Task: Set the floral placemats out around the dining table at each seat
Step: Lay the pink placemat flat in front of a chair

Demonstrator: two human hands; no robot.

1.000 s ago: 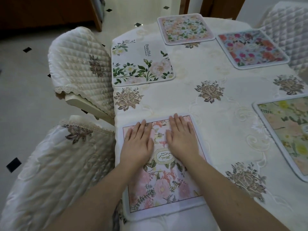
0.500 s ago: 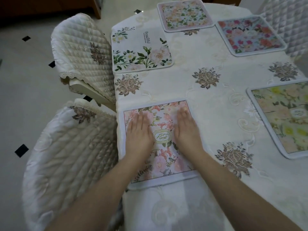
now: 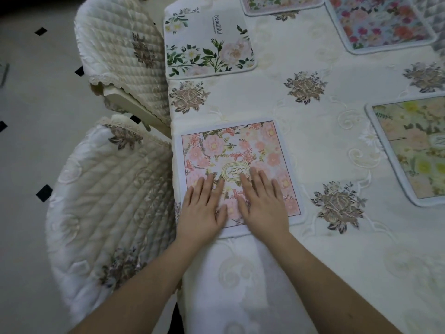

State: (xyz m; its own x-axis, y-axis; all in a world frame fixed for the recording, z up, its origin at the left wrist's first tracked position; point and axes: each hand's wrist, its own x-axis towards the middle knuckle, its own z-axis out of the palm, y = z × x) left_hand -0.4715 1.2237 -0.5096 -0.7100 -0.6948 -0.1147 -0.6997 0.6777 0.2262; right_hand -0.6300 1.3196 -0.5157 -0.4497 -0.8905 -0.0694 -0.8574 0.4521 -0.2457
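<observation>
left hand point(image 3: 201, 208) flat on pink placemat point(image 3: 237, 160), no grip | right hand point(image 3: 263, 203) flat too, likely pressing | tabletop point(image 3: 301, 121) edge

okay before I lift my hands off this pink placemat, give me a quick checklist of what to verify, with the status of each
1. Pink placemat lies flat, no curled corners: ok.
2. It sits in front of the near chair: ok.
3. Left hand and right hand rest flat on it, gripping nothing: ok.
4. Its edges run square to the table edge: not ok, slightly skewed.
5. Gap to the white placemat at the next seat, no overlap: ok.
6. All seats covered: cannot tell, the table runs out of view.
</observation>
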